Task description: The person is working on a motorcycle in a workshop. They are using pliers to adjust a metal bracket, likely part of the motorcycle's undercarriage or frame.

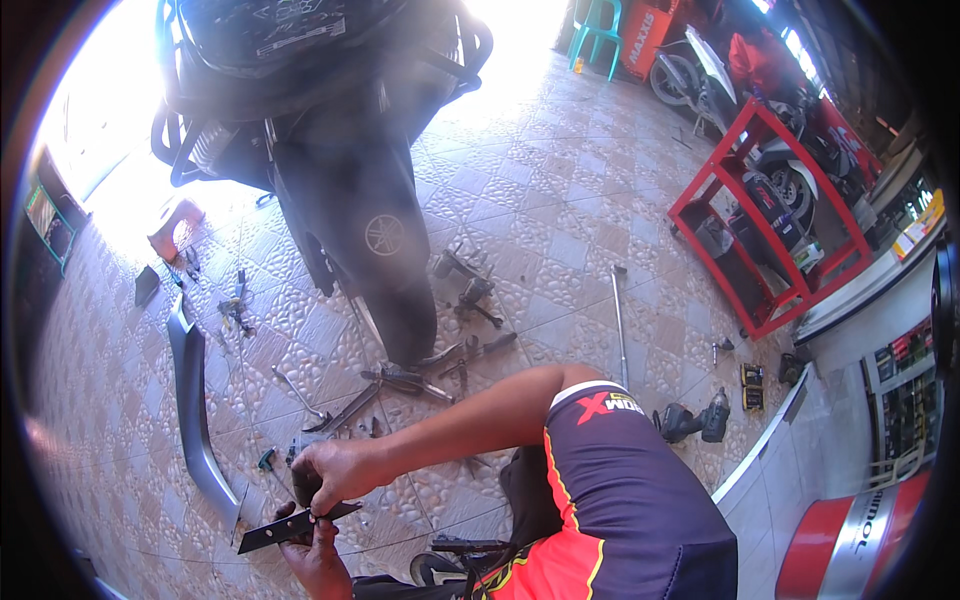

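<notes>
My left hand (322,568) grips a flat, narrow black plate (262,536) with small holes along it and a pointed end. Bent over the plate from above, my right hand (345,470) has its thumb and fingers pinched together at the plate's middle. Whatever sits between those fingertips is too small to make out. On the tiled floor beside the hands lies a long grey and black curved body panel (196,410). A T-handled tool (266,460) rests close to my right hand.
Ahead stands a dark motorcycle (350,200), with several hand tools (400,380) scattered below it. A long metal bar (620,325) and a cordless drill (714,415) lie to the right. Farther off are a red metal cart (745,325) and a red and silver drum (850,545).
</notes>
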Available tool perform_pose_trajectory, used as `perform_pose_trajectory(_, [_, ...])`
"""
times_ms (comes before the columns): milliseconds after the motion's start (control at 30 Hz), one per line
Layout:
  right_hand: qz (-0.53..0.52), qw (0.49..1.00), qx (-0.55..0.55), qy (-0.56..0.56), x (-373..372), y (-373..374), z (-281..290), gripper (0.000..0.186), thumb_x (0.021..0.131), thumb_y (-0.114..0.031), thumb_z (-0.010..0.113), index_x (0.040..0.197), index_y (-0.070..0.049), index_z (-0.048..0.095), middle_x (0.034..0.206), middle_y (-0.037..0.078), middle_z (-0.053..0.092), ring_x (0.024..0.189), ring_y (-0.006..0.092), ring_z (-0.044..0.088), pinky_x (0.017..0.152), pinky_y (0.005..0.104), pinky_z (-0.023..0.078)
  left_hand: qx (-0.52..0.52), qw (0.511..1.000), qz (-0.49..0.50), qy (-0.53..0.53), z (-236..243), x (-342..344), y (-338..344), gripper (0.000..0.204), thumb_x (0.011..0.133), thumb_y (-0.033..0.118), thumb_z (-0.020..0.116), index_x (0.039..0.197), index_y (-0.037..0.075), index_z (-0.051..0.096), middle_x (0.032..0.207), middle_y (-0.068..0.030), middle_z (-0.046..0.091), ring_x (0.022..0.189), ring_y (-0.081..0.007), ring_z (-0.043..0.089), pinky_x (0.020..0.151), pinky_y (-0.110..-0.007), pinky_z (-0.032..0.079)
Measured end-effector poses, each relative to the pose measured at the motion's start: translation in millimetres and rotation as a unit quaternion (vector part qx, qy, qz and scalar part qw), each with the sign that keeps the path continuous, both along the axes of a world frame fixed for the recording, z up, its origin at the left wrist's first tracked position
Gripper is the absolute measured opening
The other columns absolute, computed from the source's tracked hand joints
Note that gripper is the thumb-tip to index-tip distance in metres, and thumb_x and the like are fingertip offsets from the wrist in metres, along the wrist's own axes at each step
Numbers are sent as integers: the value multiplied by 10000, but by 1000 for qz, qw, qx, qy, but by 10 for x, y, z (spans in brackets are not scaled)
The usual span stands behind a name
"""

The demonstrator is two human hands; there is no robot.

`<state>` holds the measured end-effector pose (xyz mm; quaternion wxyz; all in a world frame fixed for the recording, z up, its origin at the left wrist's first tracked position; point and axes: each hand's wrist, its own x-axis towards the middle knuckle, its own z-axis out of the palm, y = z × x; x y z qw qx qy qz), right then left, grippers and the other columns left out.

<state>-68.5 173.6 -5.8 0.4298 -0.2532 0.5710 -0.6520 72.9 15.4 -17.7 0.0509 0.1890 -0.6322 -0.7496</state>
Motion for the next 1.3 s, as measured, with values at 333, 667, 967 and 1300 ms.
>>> perform_pose_trajectory(333, [1,1000,4,2,-2,11,1,219,758,-45,772,929,13,649,867,81,714,802,157,672,716,311,535,0,1000,6,-10,-28,15,-24,544,957,38,641,1437,38,386,1211,-46,595,972,-97,584,768,-236,467])
perform_pose_trajectory(667, [-10,1000,8,9,-11,11,-42,305,702,-130,824,945,4,696,840,82,690,760,185,644,649,340,512,-19,999,15,-33,22,5,27,542,963,31,625,1446,51,379,1239,-54,589,1017,-107,589,771,-225,470])
perform_pose_trajectory(967, [-4,1000,10,18,-14,5,-54,226,740,-56,778,919,7,657,845,70,704,791,155,659,708,313,527,-8,1000,12,-25,52,-7,59,533,962,9,612,1440,57,382,1217,-52,591,998,-103,591,765,-223,470])
perform_pose_trajectory(1300, [-3,1000,10,3,-17,1,-56,222,752,-35,766,931,9,644,863,73,706,800,151,663,712,307,534,-9,1000,12,-27,34,-21,52,530,958,8,615,1436,70,394,1194,-40,590,970,-88,582,755,-216,458])
